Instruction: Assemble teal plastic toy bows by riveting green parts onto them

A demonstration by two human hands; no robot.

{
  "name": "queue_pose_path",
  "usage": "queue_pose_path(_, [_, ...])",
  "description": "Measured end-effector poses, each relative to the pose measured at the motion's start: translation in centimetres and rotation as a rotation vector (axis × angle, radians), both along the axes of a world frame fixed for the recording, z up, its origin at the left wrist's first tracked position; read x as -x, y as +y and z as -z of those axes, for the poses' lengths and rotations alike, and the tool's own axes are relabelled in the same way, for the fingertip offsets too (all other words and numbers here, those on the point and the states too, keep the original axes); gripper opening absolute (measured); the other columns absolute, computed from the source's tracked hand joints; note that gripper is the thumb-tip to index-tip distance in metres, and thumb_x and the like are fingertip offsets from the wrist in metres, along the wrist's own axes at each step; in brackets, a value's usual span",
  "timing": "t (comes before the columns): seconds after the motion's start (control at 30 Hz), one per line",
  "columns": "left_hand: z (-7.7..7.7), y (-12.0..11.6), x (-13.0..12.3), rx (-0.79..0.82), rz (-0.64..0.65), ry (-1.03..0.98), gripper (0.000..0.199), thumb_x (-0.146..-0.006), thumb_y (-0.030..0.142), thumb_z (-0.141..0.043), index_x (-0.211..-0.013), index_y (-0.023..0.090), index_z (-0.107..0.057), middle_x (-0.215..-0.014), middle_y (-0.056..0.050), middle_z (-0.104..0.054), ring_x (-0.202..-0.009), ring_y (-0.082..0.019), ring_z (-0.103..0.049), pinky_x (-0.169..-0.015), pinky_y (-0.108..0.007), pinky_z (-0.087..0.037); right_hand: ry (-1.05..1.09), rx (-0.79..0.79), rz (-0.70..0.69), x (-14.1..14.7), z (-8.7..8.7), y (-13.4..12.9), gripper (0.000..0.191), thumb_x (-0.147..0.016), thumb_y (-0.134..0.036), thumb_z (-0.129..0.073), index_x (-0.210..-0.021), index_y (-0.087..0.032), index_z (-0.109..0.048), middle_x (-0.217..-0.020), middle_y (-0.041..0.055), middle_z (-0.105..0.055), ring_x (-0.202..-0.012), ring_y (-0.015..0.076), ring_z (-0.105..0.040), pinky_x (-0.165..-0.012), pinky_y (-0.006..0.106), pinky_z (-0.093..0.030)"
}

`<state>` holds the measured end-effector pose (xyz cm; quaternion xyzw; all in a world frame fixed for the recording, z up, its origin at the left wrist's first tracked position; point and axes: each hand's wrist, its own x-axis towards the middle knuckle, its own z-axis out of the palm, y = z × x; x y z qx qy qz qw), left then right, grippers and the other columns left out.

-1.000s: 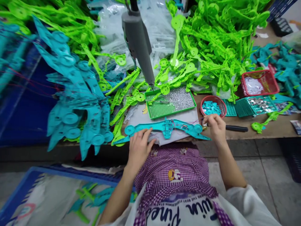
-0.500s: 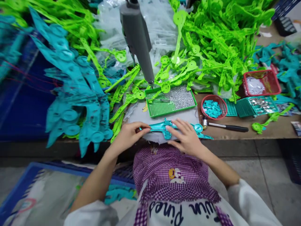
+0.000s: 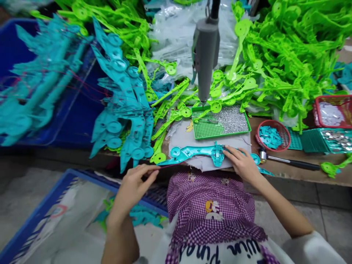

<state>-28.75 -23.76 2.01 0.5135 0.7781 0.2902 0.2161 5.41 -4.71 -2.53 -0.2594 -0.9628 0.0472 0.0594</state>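
A long teal plastic part (image 3: 198, 150) lies across the cloth at the table's front edge. My right hand (image 3: 242, 161) rests on its right half, fingers stretched out and pressing it near the middle crosspiece. To the left, my left hand (image 3: 137, 181) pinches the end of a thin dark red thread (image 3: 176, 165) between thumb and forefinger, just off the part's pointed left tip. The thread runs from the pinch toward the middle of the part. Behind the part sits a green tray (image 3: 206, 136) of small metal pieces, with a grey electric screwdriver (image 3: 205, 55) hanging above it.
Stacked teal parts (image 3: 126, 99) stand at the left, beside a blue bin (image 3: 74, 113). Bright green parts (image 3: 277, 66) are heaped behind. On the right are a red round basket (image 3: 287, 145), a hammer (image 3: 291, 161) and a red square basket (image 3: 319, 117).
My left hand has moved left off the teal part, drawing the thread out with it. My right hand stays on the part's right half. The head view has shifted left.
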Motion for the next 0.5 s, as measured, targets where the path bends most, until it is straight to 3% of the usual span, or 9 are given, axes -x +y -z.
queue_pose_path(0.13, [-1.5,0.1,1.3,-0.155,-0.338,-0.232,0.026,-0.074,0.046,-0.072,-0.081,0.021,-0.072,-0.075,0.0,-0.071,-0.067,-0.016,-0.062,-0.064,-0.028,-0.05,0.023,-0.066,-0.015,0.0,0.3,0.1,0.047,-0.092,-0.008,-0.04,-0.136,-0.017,-0.056,-0.143,0.0135,-0.056,-0.126,0.0227,-0.058,-0.101,0.043,-0.043])
queue_pose_path(0.33, [-1.4,8.9,0.5,-0.529,-0.562,-0.462,0.023,-0.073,0.037,-0.072,-0.081,0.016,-0.069,-0.081,-0.002,-0.072,-0.079,-0.018,-0.065,-0.082,-0.036,-0.054,0.045,-0.121,-0.005,0.0,0.7,-0.2,0.048,-0.093,-0.01,-0.041,-0.138,-0.018,-0.054,-0.142,0.0123,-0.058,-0.123,0.021,-0.06,-0.101,0.039,-0.04])
queue_pose_path(0.4, [-0.8,11.0,0.0,-0.564,-0.651,-0.259,0.019,-0.076,0.036,-0.069,-0.079,0.017,-0.07,-0.085,-0.006,-0.072,-0.087,-0.023,-0.066,-0.09,-0.043,-0.052,0.049,-0.126,0.014,0.1,0.7,-0.3,0.047,-0.094,-0.012,-0.04,-0.138,-0.02,-0.054,-0.141,0.0114,-0.059,-0.121,0.0208,-0.061,-0.1,0.039,-0.04])
queue_pose_path(0.5, [0.3,11.3,-0.3,-0.346,-0.677,0.207,0.013,-0.081,0.032,-0.068,-0.081,0.02,-0.073,-0.113,-0.012,-0.069,-0.119,-0.034,-0.055,-0.107,-0.059,-0.034,0.07,-0.111,0.056,0.5,0.8,-0.5,0.046,-0.095,-0.014,-0.04,-0.138,-0.021,-0.055,-0.14,0.0103,-0.06,-0.119,0.0205,-0.063,-0.1,0.04,-0.039])
